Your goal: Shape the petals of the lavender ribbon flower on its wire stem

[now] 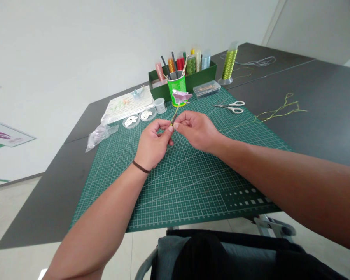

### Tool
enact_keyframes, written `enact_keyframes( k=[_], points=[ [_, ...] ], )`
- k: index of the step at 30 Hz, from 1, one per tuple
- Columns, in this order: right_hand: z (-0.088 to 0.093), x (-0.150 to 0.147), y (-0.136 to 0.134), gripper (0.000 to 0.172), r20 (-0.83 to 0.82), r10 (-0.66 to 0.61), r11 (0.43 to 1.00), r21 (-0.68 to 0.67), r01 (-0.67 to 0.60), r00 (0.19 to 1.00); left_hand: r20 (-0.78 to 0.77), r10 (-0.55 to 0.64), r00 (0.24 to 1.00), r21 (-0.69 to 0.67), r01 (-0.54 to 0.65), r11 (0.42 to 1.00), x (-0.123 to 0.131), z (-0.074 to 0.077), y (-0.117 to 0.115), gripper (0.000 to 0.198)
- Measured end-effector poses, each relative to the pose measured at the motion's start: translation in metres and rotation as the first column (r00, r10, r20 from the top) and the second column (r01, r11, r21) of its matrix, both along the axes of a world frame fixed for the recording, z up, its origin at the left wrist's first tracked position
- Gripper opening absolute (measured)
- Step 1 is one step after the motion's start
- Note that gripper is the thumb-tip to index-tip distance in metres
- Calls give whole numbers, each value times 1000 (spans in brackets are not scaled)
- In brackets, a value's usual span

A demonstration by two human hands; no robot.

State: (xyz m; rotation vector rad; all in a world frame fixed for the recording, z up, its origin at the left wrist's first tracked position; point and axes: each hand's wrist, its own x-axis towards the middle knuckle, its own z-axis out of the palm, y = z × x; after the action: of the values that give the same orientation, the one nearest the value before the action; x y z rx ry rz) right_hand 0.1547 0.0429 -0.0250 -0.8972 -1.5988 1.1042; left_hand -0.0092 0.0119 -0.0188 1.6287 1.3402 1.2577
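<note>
A small artificial flower [182, 97] with pale purple petals stands tilted above my fingers on a thin stem [175, 114], partly yellow-green and partly dark. My left hand [154, 140] pinches the lower stem between thumb and fingers. Right beside it, my right hand [196, 128] is closed with thumb and index finger pressed together at the same spot. Whatever fine thing those right fingertips grip is too small to make out. Both hands are over the green cutting mat [175, 186]. The flower overlaps the green can [177, 84] behind it.
White-handled scissors [233, 107] and a clear case [207, 89] lie to the right. A green box [200, 79] of thread spools stands behind. Shallow dishes [131, 121], a white board [128, 103] and a plastic bag [99, 135] sit left. Loose yellow-green thread [282, 110] lies far right.
</note>
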Motion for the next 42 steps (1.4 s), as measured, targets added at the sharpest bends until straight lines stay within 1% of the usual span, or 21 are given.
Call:
enact_keyframes(
  k=[4,7,10,17,22,29,35,42],
  points=[
    [-1,1,0,15,-19,27,1000,1,-27,999,9,12,1000,51,-12,999,0,-1,1,11],
    [-1,2,0,15,-27,26,1000,6,-25,999,26,-4,1000,27,4,1000,0,0,0,7],
    [-2,1,1,16,-30,31,999,5,-31,999,41,-13,999,4,13,1000,0,3,-2,14],
    [-1,1,1,17,-29,43,999,8,-43,999,-21,2,1000,25,-2,1000,-2,2,1,9],
    [-1,1,1,17,-36,41,999,16,-40,999,-52,35,998,43,-33,999,-2,1,1,10],
    [-2,1,0,14,-7,34,999,21,-34,999,-25,2,1000,-18,-2,1000,1,6,-4,15],
    [-1,2,0,13,19,29,999,35,-29,999,-48,-17,999,20,18,1000,0,4,-2,16],
    [-2,2,1,14,-3,33,999,26,-33,999,-38,9,999,21,-8,1000,1,1,0,8]
  ],
)
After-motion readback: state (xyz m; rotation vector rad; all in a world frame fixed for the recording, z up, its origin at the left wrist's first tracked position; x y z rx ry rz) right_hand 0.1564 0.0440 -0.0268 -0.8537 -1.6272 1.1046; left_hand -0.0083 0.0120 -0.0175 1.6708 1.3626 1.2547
